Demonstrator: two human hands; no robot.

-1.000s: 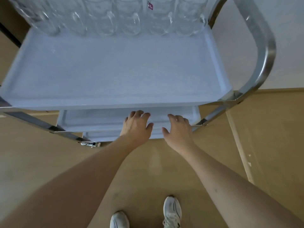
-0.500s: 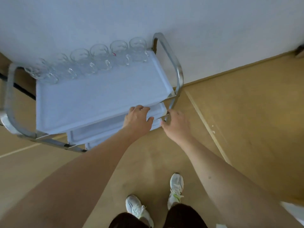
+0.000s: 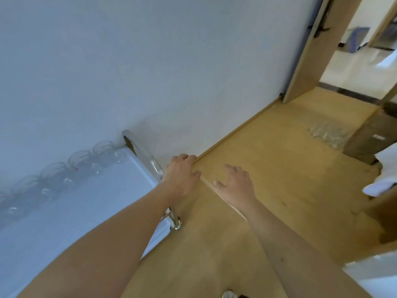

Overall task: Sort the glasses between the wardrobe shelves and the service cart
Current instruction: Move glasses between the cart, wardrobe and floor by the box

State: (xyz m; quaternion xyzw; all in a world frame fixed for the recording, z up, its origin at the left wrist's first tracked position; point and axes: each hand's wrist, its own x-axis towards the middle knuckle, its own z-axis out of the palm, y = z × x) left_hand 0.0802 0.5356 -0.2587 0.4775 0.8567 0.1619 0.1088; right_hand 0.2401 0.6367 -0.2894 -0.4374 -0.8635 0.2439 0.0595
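Observation:
The service cart stands at the lower left against the white wall, with a pale top tray and a chrome end handle. A row of several clear glass mugs lines the tray's far edge. More clear glasses sit grouped on the floor at the far right, blurred. My left hand hangs over the cart's right end with relaxed fingers, holding nothing. To its right, my right hand is spread over the bare floor, also holding nothing.
A wooden floor runs right toward an open doorway with a wooden door. A dark cabinet base stands behind the floor glasses. White fabric shows at the right edge. A shoe is at the bottom.
The view has swung up and right, away from the cart's lower shelves toward the doorway. Both hands left the cart's shelf edge and now hang over the cart end and floor.

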